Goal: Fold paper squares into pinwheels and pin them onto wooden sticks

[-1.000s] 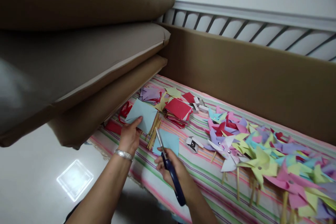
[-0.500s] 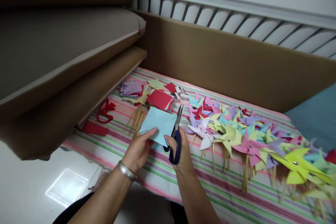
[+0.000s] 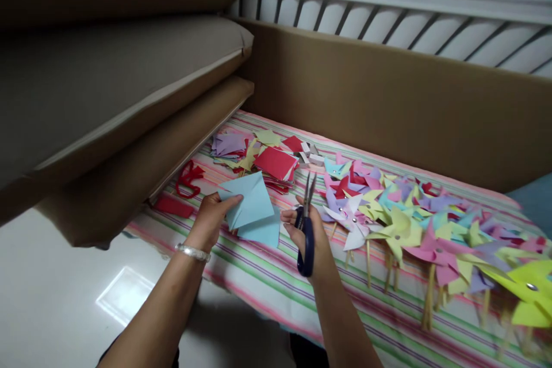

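Observation:
My left hand (image 3: 211, 217) pinches a light blue square of paper (image 3: 252, 200) at its left side; slits run in from its edge. Beneath it, a second light blue sheet (image 3: 267, 231) lies on the striped cloth. My right hand (image 3: 318, 233) has its fingers around the handles of dark blue scissors (image 3: 306, 241), whose blades point up and away, apart from the paper. Behind the paper lies a stack of red squares (image 3: 276, 164). Thin wooden sticks lie mostly hidden under the blue paper.
Many coloured paper pinwheels (image 3: 399, 233) on sticks spread along the right. Purple paper (image 3: 228, 144) and small white pieces (image 3: 311, 152) lie at the back. A red-handled tool (image 3: 190, 179) and a red packet (image 3: 173, 206) lie left, beside stacked brown cushions (image 3: 207, 115). A brown panel (image 3: 371, 109) stands behind.
The scissors have moved away from the blue paper to the right. My left hand has drawn the paper left and turned it, showing more of the sheet beneath. The view has shifted slightly.

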A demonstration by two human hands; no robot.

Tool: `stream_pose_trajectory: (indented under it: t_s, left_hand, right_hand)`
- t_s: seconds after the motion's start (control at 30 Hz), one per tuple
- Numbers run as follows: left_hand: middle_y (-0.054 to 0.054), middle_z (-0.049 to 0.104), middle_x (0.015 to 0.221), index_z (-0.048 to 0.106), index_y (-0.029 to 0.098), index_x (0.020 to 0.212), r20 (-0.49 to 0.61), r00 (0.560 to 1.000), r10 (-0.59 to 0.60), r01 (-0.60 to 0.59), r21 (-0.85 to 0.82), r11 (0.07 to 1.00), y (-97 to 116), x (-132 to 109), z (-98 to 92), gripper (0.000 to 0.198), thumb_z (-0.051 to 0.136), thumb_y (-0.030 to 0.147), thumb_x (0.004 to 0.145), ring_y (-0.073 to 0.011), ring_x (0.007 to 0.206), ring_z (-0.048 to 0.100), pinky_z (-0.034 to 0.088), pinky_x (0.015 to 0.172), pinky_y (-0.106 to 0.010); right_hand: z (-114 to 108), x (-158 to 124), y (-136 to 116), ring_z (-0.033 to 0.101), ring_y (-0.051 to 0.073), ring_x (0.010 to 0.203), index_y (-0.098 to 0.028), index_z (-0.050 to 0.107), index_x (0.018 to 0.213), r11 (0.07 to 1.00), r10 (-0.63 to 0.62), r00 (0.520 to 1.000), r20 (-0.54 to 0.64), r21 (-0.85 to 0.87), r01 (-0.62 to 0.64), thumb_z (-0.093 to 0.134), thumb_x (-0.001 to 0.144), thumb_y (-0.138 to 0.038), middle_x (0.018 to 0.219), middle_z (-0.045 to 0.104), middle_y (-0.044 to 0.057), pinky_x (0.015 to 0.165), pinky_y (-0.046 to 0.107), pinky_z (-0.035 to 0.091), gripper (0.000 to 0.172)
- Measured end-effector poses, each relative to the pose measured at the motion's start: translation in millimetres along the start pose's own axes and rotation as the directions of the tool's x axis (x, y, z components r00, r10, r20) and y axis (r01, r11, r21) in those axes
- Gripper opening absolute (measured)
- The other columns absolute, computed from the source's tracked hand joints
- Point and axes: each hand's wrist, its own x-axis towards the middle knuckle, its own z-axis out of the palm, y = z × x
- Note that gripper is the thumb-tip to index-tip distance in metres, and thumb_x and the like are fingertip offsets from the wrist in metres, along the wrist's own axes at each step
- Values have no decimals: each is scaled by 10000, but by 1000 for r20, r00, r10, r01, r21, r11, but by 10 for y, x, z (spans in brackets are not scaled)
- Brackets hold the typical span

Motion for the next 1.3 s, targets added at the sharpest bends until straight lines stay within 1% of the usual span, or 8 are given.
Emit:
stream_pose_trajectory:
  t_s: [0.03, 0.1, 0.17, 0.23, 0.37, 0.73, 1.07, 1.3]
  left_hand:
    - [-66, 706, 686, 706, 129, 695, -48, 998, 33, -35, -27, 999, -1, 30, -22, 246, 794, 262, 509, -173, 573, 607, 437, 524, -253]
    - [-58, 711, 720, 703, 132, 721, -114, 990, 84, -92, -66, 994, -9, 78, -58, 274, 797, 270, 503, -172, 610, 615, 455, 564, -258]
    - [-51, 710, 728, 698, 129, 740, -150, 983, 110, -123, -81, 989, -21, 106, -74, 292, 794, 282, 511, -169, 624, 617, 466, 593, -267]
    - [-48, 709, 732, 694, 127, 755, -171, 978, 119, -136, -92, 986, -29, 116, -74, 298, 788, 289, 523, -167, 631, 619, 473, 617, -279]
    - [-51, 711, 752, 691, 125, 775, -179, 974, 139, -163, -128, 978, -22, 118, -61, 299, 780, 282, 536, -172, 652, 626, 480, 670, -308]
    - [-52, 711, 763, 692, 127, 765, -205, 962, 180, -209, -130, 969, -37, 113, -55, 279, 770, 289, 552, -163, 666, 627, 466, 663, -288]
    - [-53, 710, 799, 689, 130, 795, -196, 972, 132, -169, -185, 968, -66, 70, 11, 292, 768, 258, 545, -165, 680, 629, 469, 664, -283]
    - [-41, 701, 766, 683, 132, 787, -212, 965, 152, -186, -151, 971, -77, 40, 28, 262, 750, 266, 573, -158, 662, 625, 465, 646, -274]
  right_hand:
    - [34, -32, -20, 579, 169, 866, -267, 379, 1237, 1000, -2, 1000, 13, 15, 2, 664, 722, -315, 957, 581, 32, 720, 283, 481, 591]
    - [149, -134, -71, 585, 150, 758, -246, 412, 1204, 996, 52, 991, 123, 64, -61, 631, 761, -372, 899, 590, 33, 648, 272, 489, 510]
    - [299, -258, -105, 567, 125, 610, -215, 439, 1163, 975, 154, 947, 281, 115, -192, 582, 789, -456, 789, 588, 21, 531, 247, 474, 467]
    - [442, -368, -98, 523, 99, 490, -198, 461, 1116, 937, 246, 891, 381, 141, -320, 564, 783, -517, 692, 566, -4, 434, 217, 434, 473]
    - [592, -469, -4, 481, 71, 421, -187, 476, 1048, 881, 345, 826, 445, 149, -448, 577, 769, -540, 619, 545, -28, 386, 184, 404, 461]
    - [603, -473, 82, 482, 65, 430, -181, 486, 1016, 864, 397, 799, 452, 109, -491, 597, 761, -522, 598, 544, -37, 379, 164, 412, 440]
    - [612, -414, 127, 464, 58, 402, -174, 475, 1037, 896, 385, 839, 384, 64, -440, 605, 733, -545, 580, 527, -49, 350, 155, 391, 496]
    - [613, -373, 186, 421, 46, 359, -166, 497, 1064, 914, 372, 864, 339, 27, -404, 619, 721, -517, 550, 502, -62, 317, 149, 367, 506]
